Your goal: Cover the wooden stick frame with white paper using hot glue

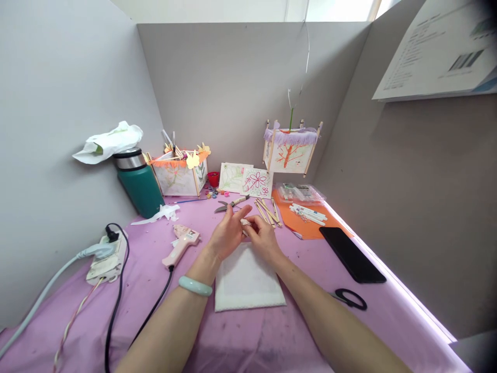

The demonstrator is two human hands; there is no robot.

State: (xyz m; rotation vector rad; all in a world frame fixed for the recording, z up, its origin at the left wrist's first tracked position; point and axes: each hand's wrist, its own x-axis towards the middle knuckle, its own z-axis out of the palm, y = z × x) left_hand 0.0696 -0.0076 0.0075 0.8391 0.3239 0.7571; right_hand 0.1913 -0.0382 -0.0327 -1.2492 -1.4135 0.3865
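A small wad of white tissue (245,223) is pinched between the thumb and fingers of my right hand (265,239). It is pressed against the finger side of my left hand (230,234), whose palm is turned inward with fingers stretched out. Both hands meet above the far edge of a flat white padded sheet (250,285) lying on the purple cloth. A pale pink hot glue gun (182,246) rests left of my left hand. Just beyond the hands lie pliers (232,204) and several thin wooden sticks (267,212).
A power strip (107,259) with cables and a green bottle (140,184) stand left. Decorated paper boxes (178,178) and drawings (258,182) are at the back; a paper lantern (291,155) hangs there. Right are markers (308,213), a black phone (351,254) and scissors (350,299).
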